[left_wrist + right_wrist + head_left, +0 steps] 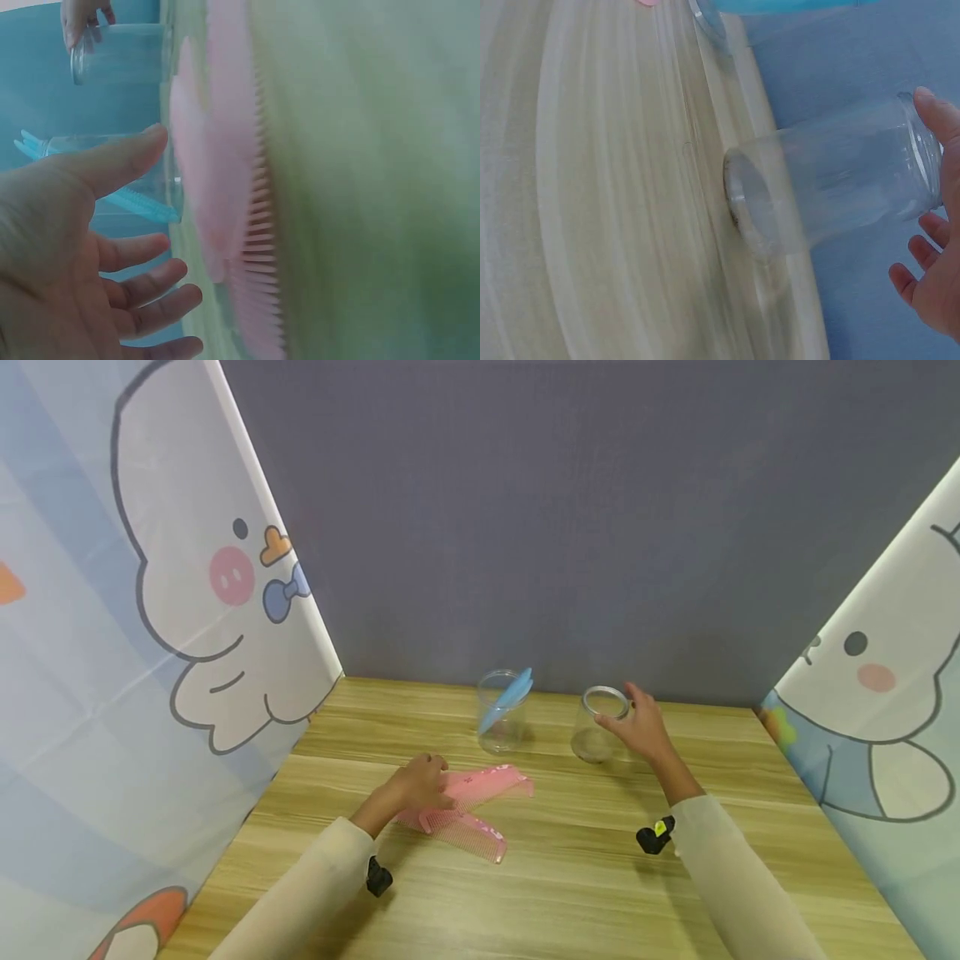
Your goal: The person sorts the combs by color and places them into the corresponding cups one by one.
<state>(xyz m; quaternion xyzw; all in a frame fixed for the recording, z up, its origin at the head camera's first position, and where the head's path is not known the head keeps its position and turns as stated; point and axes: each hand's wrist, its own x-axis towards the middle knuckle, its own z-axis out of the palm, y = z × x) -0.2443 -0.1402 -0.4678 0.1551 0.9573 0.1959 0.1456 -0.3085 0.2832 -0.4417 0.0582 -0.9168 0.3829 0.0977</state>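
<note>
My left hand (420, 782) hovers over overlapping pink combs (486, 787) lying on the table. In the left wrist view its thumb and fingers are spread, with the pink combs (217, 157) just beyond the fingertips and nothing held. My right hand (643, 727) is at the mouth of a clear jar (592, 739) that stands upright at the back. The right wrist view has the thumb at one side of the jar's rim (922, 154) and the fingers at the other. Left of it, a second clear jar (501, 735) holds light blue combs (507, 700), leaning out over its rim.
The wood-grain table (570, 893) ends at a dark grey panel (570, 527) behind the jars. Cartoon-printed curtains (247, 693) flank both sides. A small black device (378, 878) sits at the left wrist, another (654, 838) at the right.
</note>
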